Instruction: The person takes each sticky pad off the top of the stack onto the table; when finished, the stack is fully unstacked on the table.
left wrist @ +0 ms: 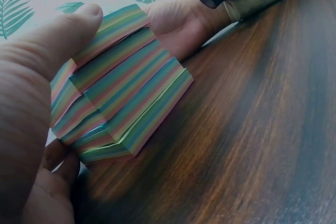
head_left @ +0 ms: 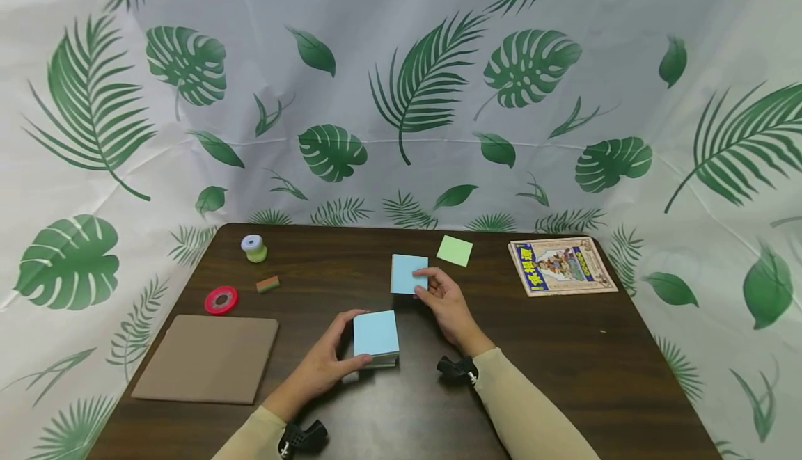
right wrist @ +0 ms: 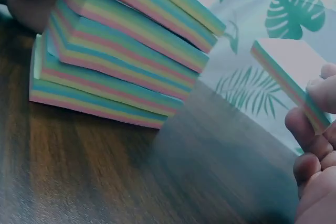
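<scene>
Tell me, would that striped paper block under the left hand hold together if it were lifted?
Probably not as one piece: the paper block shows stepped, slid layers, so sections may shear apart. It looks dense, likely heavy for its size. The left hand grips its side, probably steadying it.

A brown pad point(head_left: 207, 357), red tape roll point(head_left: 221, 300), small eraser point(head_left: 267, 284), thread spool point(head_left: 253, 248), green note point(head_left: 454, 250) and booklet point(head_left: 561, 265) lie on the wooden table point(head_left: 564, 362)
</scene>
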`<action>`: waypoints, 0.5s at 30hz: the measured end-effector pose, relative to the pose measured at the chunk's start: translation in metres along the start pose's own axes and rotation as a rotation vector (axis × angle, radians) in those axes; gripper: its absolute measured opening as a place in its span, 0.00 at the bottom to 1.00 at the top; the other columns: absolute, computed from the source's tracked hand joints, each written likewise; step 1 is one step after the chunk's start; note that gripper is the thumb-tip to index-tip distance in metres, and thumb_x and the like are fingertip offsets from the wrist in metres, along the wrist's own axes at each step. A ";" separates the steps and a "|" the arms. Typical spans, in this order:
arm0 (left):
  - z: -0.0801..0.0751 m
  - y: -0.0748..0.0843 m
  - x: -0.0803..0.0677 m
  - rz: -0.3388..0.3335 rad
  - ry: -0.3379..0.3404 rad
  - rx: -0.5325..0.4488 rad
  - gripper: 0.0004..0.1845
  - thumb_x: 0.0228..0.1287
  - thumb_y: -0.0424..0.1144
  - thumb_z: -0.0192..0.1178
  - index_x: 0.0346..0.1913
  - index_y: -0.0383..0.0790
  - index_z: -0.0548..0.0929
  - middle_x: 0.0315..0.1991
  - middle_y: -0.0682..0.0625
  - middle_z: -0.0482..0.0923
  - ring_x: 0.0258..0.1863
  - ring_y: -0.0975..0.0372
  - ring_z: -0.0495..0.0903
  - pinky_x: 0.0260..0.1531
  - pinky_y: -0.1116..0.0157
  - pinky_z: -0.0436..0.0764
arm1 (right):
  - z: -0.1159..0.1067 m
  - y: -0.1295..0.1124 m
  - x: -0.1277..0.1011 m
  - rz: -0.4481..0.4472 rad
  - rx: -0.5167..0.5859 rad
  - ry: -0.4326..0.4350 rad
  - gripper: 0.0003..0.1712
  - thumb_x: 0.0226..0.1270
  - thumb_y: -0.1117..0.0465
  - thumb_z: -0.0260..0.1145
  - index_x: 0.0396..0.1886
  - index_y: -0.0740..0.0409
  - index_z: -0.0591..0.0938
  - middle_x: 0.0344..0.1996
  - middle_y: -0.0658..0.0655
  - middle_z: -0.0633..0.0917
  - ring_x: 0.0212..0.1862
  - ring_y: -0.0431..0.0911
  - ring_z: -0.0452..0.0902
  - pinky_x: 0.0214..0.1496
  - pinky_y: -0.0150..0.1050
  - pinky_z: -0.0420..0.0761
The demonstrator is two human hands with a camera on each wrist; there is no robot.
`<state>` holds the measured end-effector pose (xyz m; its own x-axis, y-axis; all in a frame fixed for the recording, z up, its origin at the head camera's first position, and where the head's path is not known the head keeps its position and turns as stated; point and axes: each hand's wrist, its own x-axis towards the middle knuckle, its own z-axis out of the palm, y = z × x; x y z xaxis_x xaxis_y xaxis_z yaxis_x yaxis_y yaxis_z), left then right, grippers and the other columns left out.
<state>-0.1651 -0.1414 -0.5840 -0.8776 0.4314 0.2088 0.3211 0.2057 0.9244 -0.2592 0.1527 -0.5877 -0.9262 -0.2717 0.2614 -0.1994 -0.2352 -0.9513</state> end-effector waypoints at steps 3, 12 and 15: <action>-0.001 0.000 0.001 0.010 -0.004 -0.006 0.43 0.70 0.40 0.76 0.82 0.43 0.65 0.78 0.48 0.71 0.72 0.58 0.70 0.71 0.70 0.67 | -0.001 0.002 0.003 -0.011 -0.045 0.019 0.20 0.80 0.70 0.67 0.66 0.72 0.78 0.53 0.56 0.83 0.44 0.40 0.75 0.52 0.32 0.82; -0.003 -0.001 0.001 -0.007 0.011 0.018 0.44 0.69 0.42 0.77 0.82 0.44 0.66 0.77 0.50 0.71 0.73 0.61 0.70 0.72 0.71 0.65 | -0.006 0.006 0.033 0.055 -0.282 0.040 0.19 0.81 0.63 0.69 0.66 0.58 0.82 0.42 0.62 0.81 0.45 0.52 0.86 0.48 0.38 0.85; -0.002 -0.002 -0.001 -0.009 0.010 0.019 0.44 0.69 0.43 0.77 0.82 0.43 0.66 0.77 0.50 0.72 0.72 0.63 0.70 0.71 0.72 0.65 | -0.008 0.005 0.043 0.111 -0.377 0.030 0.19 0.81 0.62 0.69 0.67 0.52 0.82 0.36 0.60 0.80 0.48 0.54 0.89 0.47 0.37 0.85</action>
<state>-0.1655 -0.1441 -0.5853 -0.8840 0.4205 0.2044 0.3200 0.2256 0.9201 -0.3021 0.1472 -0.5827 -0.9567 -0.2474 0.1535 -0.1954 0.1545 -0.9685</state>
